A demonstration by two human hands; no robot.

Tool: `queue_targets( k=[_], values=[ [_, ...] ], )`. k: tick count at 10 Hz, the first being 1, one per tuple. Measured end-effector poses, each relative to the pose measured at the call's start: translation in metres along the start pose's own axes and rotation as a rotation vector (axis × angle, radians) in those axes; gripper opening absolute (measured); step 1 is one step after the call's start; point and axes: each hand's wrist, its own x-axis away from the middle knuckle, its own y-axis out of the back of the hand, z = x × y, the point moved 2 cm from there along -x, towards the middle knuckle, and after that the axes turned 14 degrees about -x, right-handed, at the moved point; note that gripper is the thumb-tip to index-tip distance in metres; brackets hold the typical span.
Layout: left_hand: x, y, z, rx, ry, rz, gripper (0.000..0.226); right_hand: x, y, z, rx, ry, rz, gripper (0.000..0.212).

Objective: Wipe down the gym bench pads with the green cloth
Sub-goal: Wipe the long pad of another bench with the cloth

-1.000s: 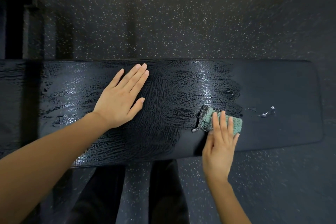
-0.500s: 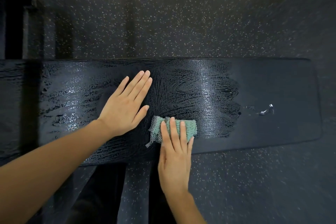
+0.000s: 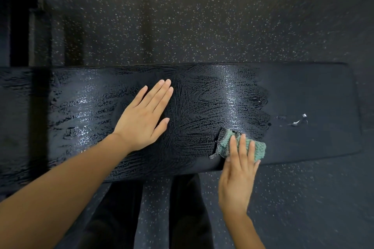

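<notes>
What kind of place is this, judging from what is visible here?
Most likely a gym. A long black padded bench stands on dark rubber flooring flecked with white, as is common in workout rooms. The right hand presses a green cloth on its wet, streaked surface.

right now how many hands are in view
2. The left hand lies flat on the wet middle of the bench pad. The right hand presses the green cloth at the pad's near edge.
</notes>
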Motion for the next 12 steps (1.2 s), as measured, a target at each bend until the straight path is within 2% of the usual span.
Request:
queue_targets(
  k=[1, 4, 6, 8, 9, 10, 12],
  values=[
    [0.0, 0.0, 0.0, 0.002, 0.002, 0.005, 0.068, 0.015, -0.014, 0.017, -0.046, 0.003, 0.021, 0.054],
    [0.0, 0.0, 0.0, 0.01, 0.004, 0.01, 0.068, 0.06, -0.045, 0.063, 0.009, 0.17, 0.201, 0.061],
    [0.001, 0.0, 0.0, 0.013, 0.003, 0.008, 0.068, 0.044, -0.019, 0.036, 0.109, 0.302, 0.318, 0.063],
    [0.001, -0.001, 0.0, 0.021, 0.003, 0.013, 0.068, 0.025, 0.005, -0.001, 0.1, 0.137, 0.162, 0.068],
    [0.001, -0.001, 0.0, 0.023, 0.005, 0.011, 0.068, 0.022, 0.0, 0.001, 0.019, -0.025, 0.046, 0.057],
    [0.001, -0.001, 0.0, 0.021, 0.007, 0.011, 0.068, 0.028, -0.02, 0.028, -0.045, -0.102, -0.032, 0.053],
    [0.0, 0.0, 0.0, 0.022, 0.008, 0.019, 0.069, 0.055, -0.046, 0.072, 0.011, 0.139, 0.177, 0.061]
  ],
)
